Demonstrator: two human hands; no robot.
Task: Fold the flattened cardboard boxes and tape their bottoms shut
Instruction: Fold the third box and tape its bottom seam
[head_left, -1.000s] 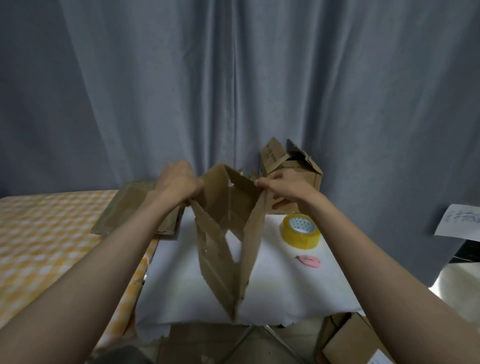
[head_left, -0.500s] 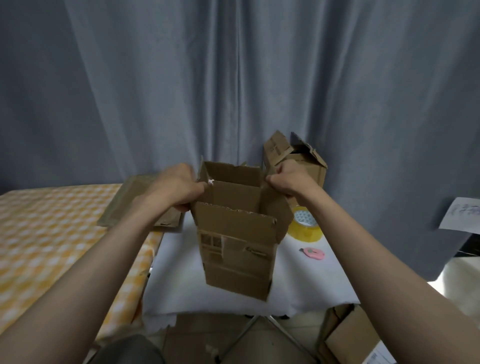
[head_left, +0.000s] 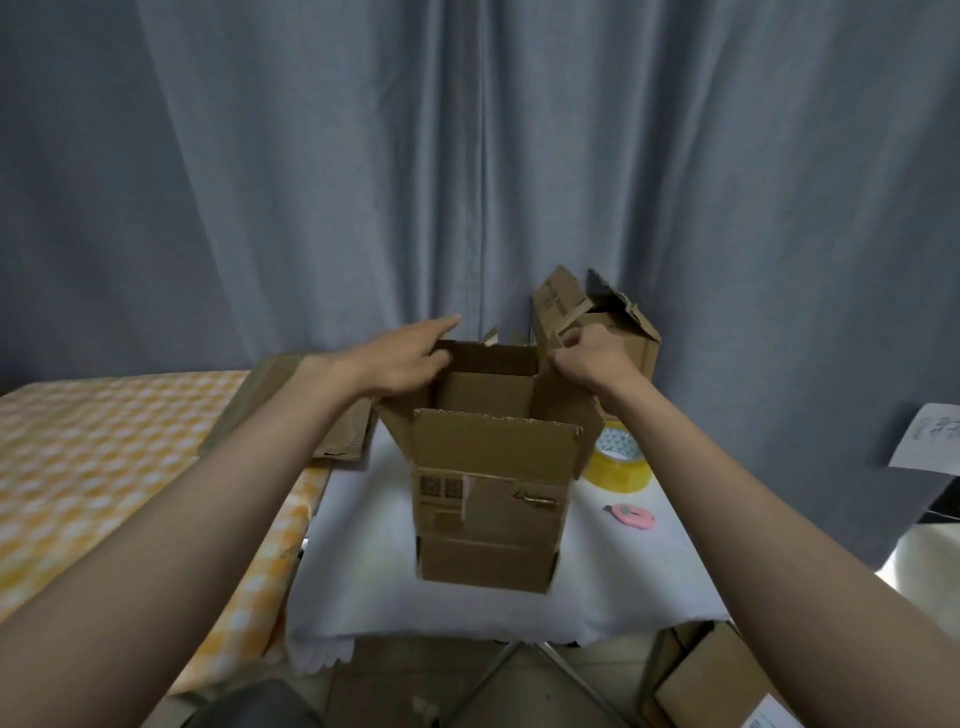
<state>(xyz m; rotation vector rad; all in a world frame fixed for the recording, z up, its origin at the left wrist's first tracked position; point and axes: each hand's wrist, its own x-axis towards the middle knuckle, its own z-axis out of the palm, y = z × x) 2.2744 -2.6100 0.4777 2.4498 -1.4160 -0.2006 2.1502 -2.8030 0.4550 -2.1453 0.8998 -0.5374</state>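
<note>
here, left hand (head_left: 402, 358) rests flat-fingered on box (head_left: 491, 499); right hand (head_left: 589, 361) pinches its flap.

Behind your work hung a grey-blue curtain (head_left: 363, 182), falling in long vertical folds across the whole back of the room. The counter (head_left: 363, 582) before you wore a white cloth, its metal legs (head_left: 566, 675) crossing below. To your left lay a surface in a yellow and white checked cloth (head_left: 104, 467). You stood over a beige tiled floor (head_left: 395, 691), and bright light glared at the far right (head_left: 930, 556)
</note>
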